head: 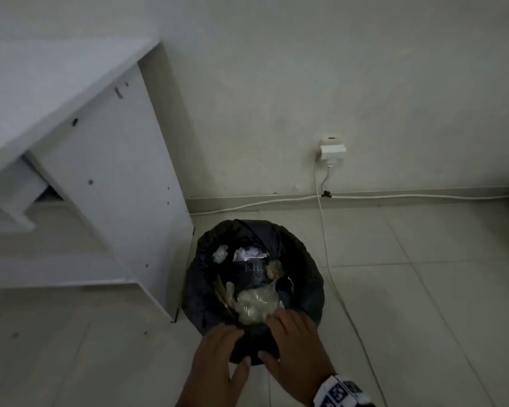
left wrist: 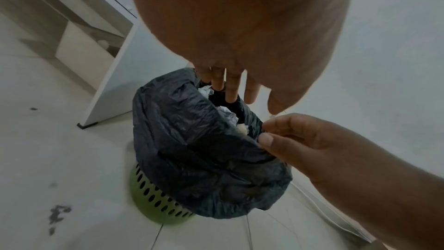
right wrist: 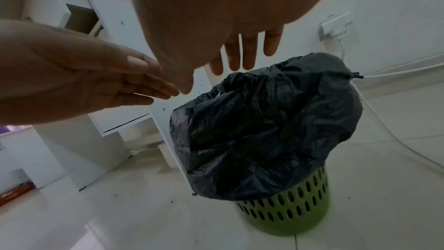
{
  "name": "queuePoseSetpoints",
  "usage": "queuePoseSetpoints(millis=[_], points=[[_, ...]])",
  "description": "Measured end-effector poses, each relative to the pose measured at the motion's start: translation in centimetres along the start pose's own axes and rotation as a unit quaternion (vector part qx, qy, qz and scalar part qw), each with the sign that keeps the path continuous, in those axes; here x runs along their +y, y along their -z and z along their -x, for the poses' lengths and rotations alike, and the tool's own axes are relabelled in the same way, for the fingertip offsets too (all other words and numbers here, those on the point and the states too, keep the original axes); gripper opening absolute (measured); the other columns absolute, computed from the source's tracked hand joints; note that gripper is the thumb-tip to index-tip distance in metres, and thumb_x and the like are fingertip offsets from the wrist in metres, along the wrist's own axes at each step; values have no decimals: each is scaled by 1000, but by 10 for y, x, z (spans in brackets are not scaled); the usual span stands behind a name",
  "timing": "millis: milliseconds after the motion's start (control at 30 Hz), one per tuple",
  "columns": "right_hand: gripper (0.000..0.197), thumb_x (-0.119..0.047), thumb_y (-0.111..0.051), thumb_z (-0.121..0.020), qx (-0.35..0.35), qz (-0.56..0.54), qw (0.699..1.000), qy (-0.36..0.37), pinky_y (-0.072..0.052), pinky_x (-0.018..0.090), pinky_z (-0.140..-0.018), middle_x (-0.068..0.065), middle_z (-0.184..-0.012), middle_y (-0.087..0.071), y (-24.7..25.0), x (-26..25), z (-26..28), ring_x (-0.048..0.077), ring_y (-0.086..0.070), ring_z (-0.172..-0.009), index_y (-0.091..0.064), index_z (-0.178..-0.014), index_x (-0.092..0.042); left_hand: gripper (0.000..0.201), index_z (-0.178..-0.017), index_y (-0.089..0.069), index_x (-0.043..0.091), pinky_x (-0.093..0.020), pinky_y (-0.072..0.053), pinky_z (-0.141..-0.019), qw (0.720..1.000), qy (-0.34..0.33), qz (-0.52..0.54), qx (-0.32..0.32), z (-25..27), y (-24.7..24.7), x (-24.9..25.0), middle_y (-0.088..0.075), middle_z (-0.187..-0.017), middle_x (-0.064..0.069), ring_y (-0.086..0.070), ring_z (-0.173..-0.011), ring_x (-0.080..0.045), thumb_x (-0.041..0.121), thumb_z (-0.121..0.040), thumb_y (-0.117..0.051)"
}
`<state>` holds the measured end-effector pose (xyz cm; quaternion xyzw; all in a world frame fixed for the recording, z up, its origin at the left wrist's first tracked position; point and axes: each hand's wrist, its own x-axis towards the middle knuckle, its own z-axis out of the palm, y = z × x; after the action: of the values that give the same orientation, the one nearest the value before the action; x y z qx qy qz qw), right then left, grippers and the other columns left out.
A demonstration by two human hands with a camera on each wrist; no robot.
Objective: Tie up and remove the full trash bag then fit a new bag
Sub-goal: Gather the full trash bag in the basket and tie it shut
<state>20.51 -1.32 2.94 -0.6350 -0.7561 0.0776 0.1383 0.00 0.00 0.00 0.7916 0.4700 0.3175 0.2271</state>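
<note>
The black trash bag (head: 303, 286) sits open in the green bin (left wrist: 153, 202) on the floor. Its near edge is pinched by the right hand (left wrist: 295, 140). The left hand (right wrist: 96, 81) is held flat, gripping nothing. If only one side is pulled, the bin could be tipped and trash (head: 256, 304) spilled.

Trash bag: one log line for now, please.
black trash bag in green bin, open, untied | left hand straight-fingered at rim | right hand at rim, grip unclear

Head view steeply downward; both wrist views close, sharing the bagged bin (left wrist: 204, 159).
</note>
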Motion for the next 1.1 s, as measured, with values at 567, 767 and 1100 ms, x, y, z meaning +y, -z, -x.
queuePoseSetpoints(millis=[567,767,1100], points=[[40,-22,-67,-86,299,-241,854,-353,-41,44,-103,12,-123,-54,-48,2,-12,31,-50,-119,-57,-123,-8,43,-73,-62,34,-31,-32,-80,979,35,-193,-57,-50,3,-22,-60,-72,18,-57,-79,-5,59,-90,-32],[100,-83,-49,-75,212,-552,537,-601,-36,53,-113,3,-158,-33,-77,25,-20,33,-40,-140,-25,-154,-26,58,-112,-66,19,-50,-42,-100,978,106,-180,18,-81,-6,-38,-56,-126,-11,-51,-118,-34,61,-86,-35],[44,-45,-73,-74,176,-771,449,-416,-52,46,-98,10,-117,-73,-47,84,-34,29,-69,-108,-77,-109,-18,92,-148,-44,6,-54,-12,-123,948,168,-263,-62,-85,-13,-51,-24,-163,-24,-14,-152,-40,67,-81,-30]])
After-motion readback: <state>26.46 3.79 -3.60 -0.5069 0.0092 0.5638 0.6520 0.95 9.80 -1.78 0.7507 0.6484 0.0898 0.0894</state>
